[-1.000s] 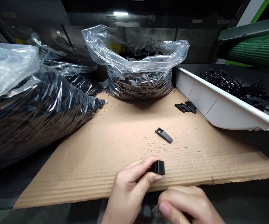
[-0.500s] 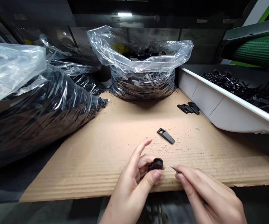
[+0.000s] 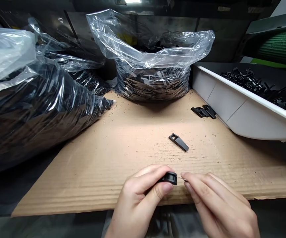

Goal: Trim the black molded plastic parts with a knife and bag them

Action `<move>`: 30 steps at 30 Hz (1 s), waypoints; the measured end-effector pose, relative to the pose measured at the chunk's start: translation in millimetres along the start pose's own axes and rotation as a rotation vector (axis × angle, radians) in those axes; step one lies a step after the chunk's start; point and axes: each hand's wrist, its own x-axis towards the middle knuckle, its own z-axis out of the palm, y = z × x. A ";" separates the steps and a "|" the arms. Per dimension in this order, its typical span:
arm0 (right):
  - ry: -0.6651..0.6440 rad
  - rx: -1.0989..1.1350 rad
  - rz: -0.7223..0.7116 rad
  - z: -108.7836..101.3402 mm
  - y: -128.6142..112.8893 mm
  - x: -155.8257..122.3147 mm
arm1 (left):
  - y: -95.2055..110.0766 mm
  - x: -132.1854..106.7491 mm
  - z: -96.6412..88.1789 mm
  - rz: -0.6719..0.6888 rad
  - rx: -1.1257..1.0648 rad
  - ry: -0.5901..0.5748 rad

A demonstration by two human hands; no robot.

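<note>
My left hand (image 3: pixel 139 196) grips a black plastic part (image 3: pixel 170 178) between thumb and fingers, its end with a curved, grooved edge turned to the right. Pinched in my right hand (image 3: pixel 219 205) is a small thin blade (image 3: pixel 181 178), mostly hidden by the fingertips. The blade's tip is at the right edge of the part; whether it touches cannot be told. Beyond my hands a flat black plastic piece (image 3: pixel 179 142) with a square hole lies on the cardboard (image 3: pixel 133 142).
Several similar black pieces (image 3: pixel 204 111) lie by a white tray (image 3: pixel 234 102) filled with black parts. An open clear bag (image 3: pixel 153 79) of black parts stands at the back. Another full bag (image 3: pixel 41 105) bulges over the left side. Dark shavings dot the cardboard.
My left index finger has come down onto the black part, which is now turned in the grip. The blade in my right hand has come up close to the part. The view has tilted down slightly.
</note>
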 end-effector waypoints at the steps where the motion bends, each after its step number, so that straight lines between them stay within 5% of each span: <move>1: -0.024 0.051 0.046 -0.9 -1.2 1.0 | -1.3 0.2 -0.6 0.011 -0.005 -0.008; 6: -0.342 0.371 0.451 -9.2 -8.9 9.2 | -6.1 0.6 -2.9 0.067 -0.001 -0.040; 11: -0.491 0.532 0.549 -17.0 -3.5 22.5 | -6.2 -1.2 -3.9 0.084 -0.005 -0.079; 17: -1.006 1.034 0.812 -30.8 9.8 35.9 | -6.2 -3.6 -3.1 0.160 0.082 -0.054; 24: -0.378 0.482 0.741 -20.8 -13.0 13.3 | -14.2 -9.6 4.8 0.288 0.269 0.142; 30: -0.398 0.451 0.675 -14.0 -10.4 7.7 | -18.7 -9.4 4.8 0.351 0.317 0.115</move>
